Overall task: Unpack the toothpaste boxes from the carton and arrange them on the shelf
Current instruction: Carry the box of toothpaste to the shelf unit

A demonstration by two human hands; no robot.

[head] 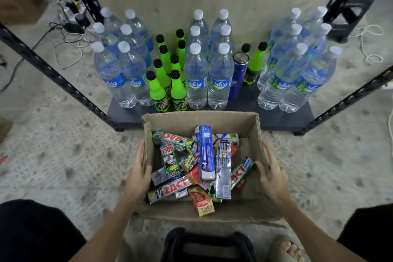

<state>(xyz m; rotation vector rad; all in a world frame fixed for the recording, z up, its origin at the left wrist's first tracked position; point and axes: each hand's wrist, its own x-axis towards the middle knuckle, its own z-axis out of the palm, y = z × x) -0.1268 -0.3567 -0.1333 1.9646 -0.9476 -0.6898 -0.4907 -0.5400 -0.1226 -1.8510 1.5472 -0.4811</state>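
Left hand: our left hand (138, 173) grips the left wall of the carton (251, 127), thumb hooked inside over the rim, fingers laid flat along the outer face.
Right hand: our right hand (271, 173) does the same on the right wall, fingers spread along the outside and thumb bent over the edge; neither hand is touching a box.
Carton: we see it open on the speckled floor (53, 155), at 12 o'clock from our knees, its far wall just in front of the shelf edge.
Toothpaste boxes: a loose, unsorted heap inside the carton. A tall blue box (205, 152) stands leaning near the middle; a silver box (223, 170) leans just beside it at 3 o'clock.
Green Zact boxes: one (173, 139) lies across the pile at 10 o'clock, another (241, 173) tilts against the right wall at 4 o'clock.
Red and yellow Colgate box (202, 203): at 6 o'clock in the heap, nearest us.
Shelf: the dark bottom shelf board (282, 118) sits at 12 o'clock beyond the carton, framed by black slotted uprights.
On the shelf: clear water bottles (196, 76) with white caps in three groups, green soda bottles (157, 93) between them, and a blue flask (238, 76) at 1 o'clock.
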